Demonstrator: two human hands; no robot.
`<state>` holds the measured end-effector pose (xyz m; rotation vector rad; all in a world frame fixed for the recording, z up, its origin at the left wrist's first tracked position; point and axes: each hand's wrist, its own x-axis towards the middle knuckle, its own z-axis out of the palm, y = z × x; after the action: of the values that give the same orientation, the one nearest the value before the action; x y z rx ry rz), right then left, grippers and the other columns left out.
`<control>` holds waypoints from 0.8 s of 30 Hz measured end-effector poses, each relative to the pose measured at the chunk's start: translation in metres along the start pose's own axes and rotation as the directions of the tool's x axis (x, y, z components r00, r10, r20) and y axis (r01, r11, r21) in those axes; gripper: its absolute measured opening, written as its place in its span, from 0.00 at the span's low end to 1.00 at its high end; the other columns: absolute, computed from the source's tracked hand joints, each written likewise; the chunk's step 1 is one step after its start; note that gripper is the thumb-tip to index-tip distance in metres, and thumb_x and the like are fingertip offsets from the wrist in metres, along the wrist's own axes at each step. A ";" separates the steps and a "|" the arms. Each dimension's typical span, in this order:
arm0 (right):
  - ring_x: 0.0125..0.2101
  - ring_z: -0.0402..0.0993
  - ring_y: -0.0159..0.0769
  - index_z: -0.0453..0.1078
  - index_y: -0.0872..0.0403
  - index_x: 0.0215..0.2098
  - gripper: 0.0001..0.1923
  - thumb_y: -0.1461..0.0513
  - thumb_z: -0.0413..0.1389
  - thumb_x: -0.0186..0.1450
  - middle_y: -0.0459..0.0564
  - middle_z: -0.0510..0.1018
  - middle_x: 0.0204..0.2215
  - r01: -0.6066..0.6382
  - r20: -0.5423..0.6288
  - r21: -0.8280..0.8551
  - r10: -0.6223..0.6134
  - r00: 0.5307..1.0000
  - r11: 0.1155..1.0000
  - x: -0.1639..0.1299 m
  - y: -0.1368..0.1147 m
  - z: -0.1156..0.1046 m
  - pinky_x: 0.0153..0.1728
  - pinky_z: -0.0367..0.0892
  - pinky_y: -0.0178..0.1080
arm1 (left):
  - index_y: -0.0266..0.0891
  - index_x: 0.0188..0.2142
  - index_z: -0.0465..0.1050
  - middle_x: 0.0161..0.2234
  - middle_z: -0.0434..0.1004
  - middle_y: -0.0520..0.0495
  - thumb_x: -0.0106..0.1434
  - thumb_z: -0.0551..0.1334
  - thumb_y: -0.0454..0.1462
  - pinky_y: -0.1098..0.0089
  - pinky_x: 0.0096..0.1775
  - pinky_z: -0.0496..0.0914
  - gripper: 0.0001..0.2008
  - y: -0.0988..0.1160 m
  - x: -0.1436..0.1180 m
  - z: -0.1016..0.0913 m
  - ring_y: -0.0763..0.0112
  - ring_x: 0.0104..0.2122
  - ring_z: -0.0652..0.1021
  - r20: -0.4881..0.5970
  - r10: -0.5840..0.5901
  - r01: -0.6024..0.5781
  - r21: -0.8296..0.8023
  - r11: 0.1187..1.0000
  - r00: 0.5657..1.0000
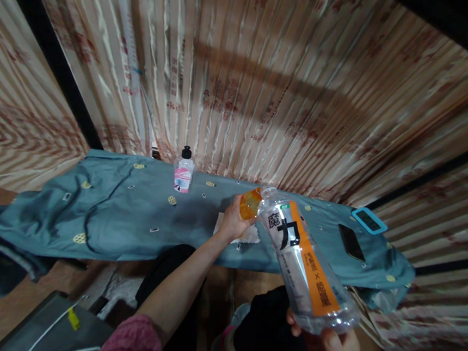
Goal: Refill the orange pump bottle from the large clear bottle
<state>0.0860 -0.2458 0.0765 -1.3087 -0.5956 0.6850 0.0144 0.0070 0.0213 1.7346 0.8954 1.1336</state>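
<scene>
Right hand (336,345) holding the big clear bottle (306,264) from below, partly cut off, left hand (234,219) fingers wrapped on orange cap (250,203), white cloth (249,234) half hidden

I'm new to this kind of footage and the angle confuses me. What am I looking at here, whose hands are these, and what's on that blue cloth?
There is no machine here: a person wears a camera on the head, and it looks forward and down at their own two bare hands. That is why the picture seems bent and the arms come in from the bottom.

The right hand grips the base of a large clear plastic bottle with an orange label, tilted away from the person. The left hand is at its neck, fingers around the orange cap.

In front lies a table under a blue cloth. On it stand a small bottle with a black cap and pink label, and there are a white tissue under the left hand, a dark phone and a blue-framed device. Striped curtains hang behind.
</scene>
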 end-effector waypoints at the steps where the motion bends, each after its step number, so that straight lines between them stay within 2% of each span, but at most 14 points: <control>1: 0.24 0.74 0.39 0.73 0.50 0.37 0.22 0.46 0.64 0.51 0.48 0.81 0.24 -0.006 0.000 0.003 0.006 1.000 1.000 0.000 0.000 0.000 0.24 0.67 0.36 | 0.40 0.48 0.60 0.44 0.76 0.43 0.48 0.71 0.39 0.60 0.45 0.71 0.30 0.000 0.000 0.000 0.58 0.43 0.78 -0.002 0.001 -0.001 0.002 1.000 1.000; 7: 0.23 0.73 0.35 0.73 0.50 0.35 0.20 0.46 0.64 0.51 0.47 0.81 0.23 -0.026 -0.017 0.017 0.026 1.000 1.000 -0.002 0.003 -0.001 0.25 0.67 0.33 | 0.38 0.48 0.61 0.44 0.76 0.41 0.51 0.68 0.39 0.60 0.46 0.70 0.26 0.003 -0.001 -0.002 0.57 0.44 0.77 0.011 0.017 -0.017 0.010 1.000 1.000; 13: 0.24 0.74 0.37 0.72 0.50 0.37 0.21 0.46 0.63 0.52 0.48 0.81 0.25 -0.012 -0.024 0.013 0.012 1.000 1.000 -0.002 0.005 0.001 0.25 0.67 0.35 | 0.39 0.47 0.62 0.43 0.77 0.43 0.62 0.57 0.40 0.61 0.46 0.70 0.15 0.008 -0.003 -0.009 0.60 0.43 0.77 0.040 0.011 -0.010 -0.018 1.000 0.999; 16: 0.23 0.74 0.37 0.73 0.51 0.35 0.21 0.47 0.64 0.51 0.48 0.81 0.23 -0.010 -0.046 0.028 0.011 0.999 1.000 -0.003 0.004 0.002 0.25 0.68 0.36 | 0.40 0.47 0.63 0.44 0.76 0.45 0.64 0.55 0.40 0.61 0.48 0.69 0.13 0.009 -0.003 -0.010 0.62 0.45 0.76 0.034 0.005 -0.004 -0.032 0.999 0.999; 18: 0.22 0.74 0.37 0.74 0.52 0.33 0.20 0.47 0.65 0.50 0.48 0.80 0.21 -0.021 -0.045 0.038 0.022 0.999 0.999 -0.002 0.004 0.002 0.25 0.69 0.35 | 0.40 0.48 0.63 0.43 0.76 0.44 0.62 0.57 0.40 0.60 0.48 0.69 0.14 0.007 -0.002 -0.010 0.61 0.45 0.77 0.035 0.014 -0.013 -0.026 1.000 0.999; 22: 0.22 0.76 0.37 0.75 0.53 0.34 0.22 0.46 0.65 0.50 0.50 0.82 0.22 -0.035 -0.023 0.047 0.036 0.999 0.998 -0.001 0.006 0.002 0.23 0.69 0.34 | 0.40 0.49 0.62 0.43 0.77 0.43 0.52 0.68 0.41 0.58 0.45 0.71 0.26 0.003 0.000 -0.005 0.57 0.43 0.77 0.016 -0.006 0.005 0.040 0.999 1.000; 24: 0.21 0.76 0.39 0.75 0.53 0.33 0.20 0.47 0.65 0.51 0.50 0.82 0.22 -0.014 -0.010 0.058 0.015 1.000 0.998 0.000 0.009 0.001 0.23 0.69 0.36 | 0.40 0.49 0.61 0.43 0.77 0.44 0.49 0.70 0.40 0.58 0.45 0.71 0.29 0.001 0.001 -0.003 0.58 0.43 0.78 0.003 -0.010 0.009 0.055 0.998 1.000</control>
<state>0.0845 -0.2439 0.0682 -1.2626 -0.5543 0.7021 0.0117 0.0082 0.0233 1.7741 0.9398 1.1092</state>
